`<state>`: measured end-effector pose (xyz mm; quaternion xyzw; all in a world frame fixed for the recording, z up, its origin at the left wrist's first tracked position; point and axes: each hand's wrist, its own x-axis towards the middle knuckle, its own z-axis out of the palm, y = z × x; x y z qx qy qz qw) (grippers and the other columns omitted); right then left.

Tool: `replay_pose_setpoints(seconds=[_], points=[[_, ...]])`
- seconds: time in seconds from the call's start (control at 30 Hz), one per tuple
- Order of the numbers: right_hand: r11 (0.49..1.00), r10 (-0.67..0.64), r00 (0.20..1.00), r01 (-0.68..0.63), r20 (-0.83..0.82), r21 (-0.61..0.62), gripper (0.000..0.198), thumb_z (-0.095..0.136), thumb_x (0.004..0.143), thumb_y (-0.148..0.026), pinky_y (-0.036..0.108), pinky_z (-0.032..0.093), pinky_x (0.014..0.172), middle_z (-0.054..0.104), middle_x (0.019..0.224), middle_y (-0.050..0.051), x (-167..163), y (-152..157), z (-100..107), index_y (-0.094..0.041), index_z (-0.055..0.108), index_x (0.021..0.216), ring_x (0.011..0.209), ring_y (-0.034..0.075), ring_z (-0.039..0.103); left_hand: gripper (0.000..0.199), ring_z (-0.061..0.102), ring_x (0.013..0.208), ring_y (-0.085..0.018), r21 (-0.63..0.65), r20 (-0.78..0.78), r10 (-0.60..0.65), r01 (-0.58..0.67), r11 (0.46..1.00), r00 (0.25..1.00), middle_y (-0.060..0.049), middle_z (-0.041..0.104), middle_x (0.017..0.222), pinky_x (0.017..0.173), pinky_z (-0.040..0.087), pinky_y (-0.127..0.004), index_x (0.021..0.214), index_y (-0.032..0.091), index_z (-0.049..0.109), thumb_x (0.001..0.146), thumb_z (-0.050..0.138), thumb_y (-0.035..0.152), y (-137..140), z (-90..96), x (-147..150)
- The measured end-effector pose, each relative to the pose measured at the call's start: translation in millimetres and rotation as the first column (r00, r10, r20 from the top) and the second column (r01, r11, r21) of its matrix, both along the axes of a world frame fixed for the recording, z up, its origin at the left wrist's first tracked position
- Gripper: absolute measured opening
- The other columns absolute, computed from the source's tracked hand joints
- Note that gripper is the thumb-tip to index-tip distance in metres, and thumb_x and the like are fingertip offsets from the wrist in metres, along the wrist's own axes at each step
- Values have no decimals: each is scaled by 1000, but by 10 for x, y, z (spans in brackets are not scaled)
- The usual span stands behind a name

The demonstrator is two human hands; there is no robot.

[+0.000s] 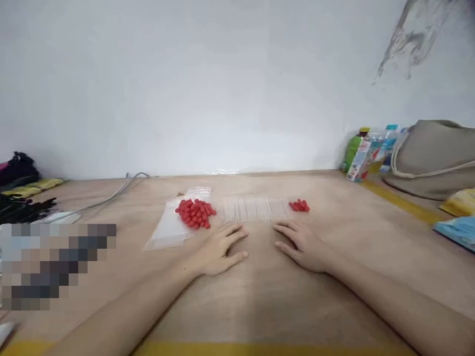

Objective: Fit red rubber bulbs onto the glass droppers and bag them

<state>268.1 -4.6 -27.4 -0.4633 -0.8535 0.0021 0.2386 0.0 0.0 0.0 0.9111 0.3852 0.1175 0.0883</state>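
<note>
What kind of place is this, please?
Probably a simple hand-work bench by a plain wall: a wooden table holds a pile of small red pieces, a row of clear tubes and clear plastic bags. Both hands lie flat, holding nothing.
</note>
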Motion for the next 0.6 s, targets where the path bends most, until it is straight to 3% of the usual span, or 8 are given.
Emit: replay_pose_setpoints(seconds=[0.07, 0.17, 0.27, 0.33, 0.43, 0.5, 0.6], points=[[998, 59, 997, -59, -51, -4, 40, 44, 82, -38, 39, 41, 86, 54, 112, 12, -1, 10, -13, -16, 52, 115, 101, 23, 50, 53, 29, 125, -23, -5, 15, -6, 6, 1000, 1000, -6, 31, 138, 103, 26, -38, 127, 24, 40, 82, 39, 51, 21, 2, 19], [998, 43, 987, -34, -155, 62, 30, 47, 80, -33, 34, 44, 80, 58, 99, 10, 22, 73, -8, -17, 58, 103, 90, 20, 55, 51, 32, 123, -23, 7, 46, -12, 12, 1000, 999, -6, 34, 136, 101, 28, -39, 125, 24, 42, 82, 41, 50, 52, -6, 40], [967, -130, 951, 184, -280, 176, 22, 47, 78, -30, 33, 45, 75, 58, 86, 8, 118, 239, 32, -17, 62, 87, 82, 20, 56, 45, 39, 118, -22, 50, 93, -22, 18, 999, 995, -6, 41, 131, 98, 33, -37, 120, 23, 47, 83, 42, 46, 90, -30, 59], [897, -330, 877, 407, -351, 174, 23, 47, 77, -31, 32, 45, 73, 56, 87, 8, 232, 402, 66, -17, 62, 85, 80, 20, 56, 36, 47, 109, -20, 112, 133, -16, 0, 994, 991, -6, 50, 120, 92, 38, -34, 112, 21, 52, 84, 41, 41, 133, -43, 81], [745, -609, 699, 666, -374, 34, 31, 47, 75, -37, 32, 44, 70, 55, 94, 11, 438, 662, 96, -15, 61, 92, 80, 21, 56, 25, 52, 92, -19, 268, 155, 66, -106, 957, 986, -6, 57, 98, 82, 42, -32, 97, 19, 57, 85, 39, 32, 240, -28, 136], [673, -706, 618, 738, -346, -56, 36, 46, 75, -39, 32, 43, 70, 56, 95, 14, 556, 803, 88, -12, 61, 94, 83, 23, 56, 23, 52, 88, -20, 384, 119, 163, -197, 902, 979, -7, 57, 90, 80, 41, -33, 91, 17, 57, 84, 38, 28, 346, 17, 186], [635, -758, 581, 761, -296, -133, 40, 42, 77, -39, 32, 42, 69, 60, 91, 16, 651, 921, 43, -10, 63, 94, 84, 24, 57, 23, 49, 91, -24, 499, 26, 385, -346, 794, 922, -10, 57, 91, 80, 36, -36, 90, 15, 57, 83, 38, 26, 541, 112, 261]])
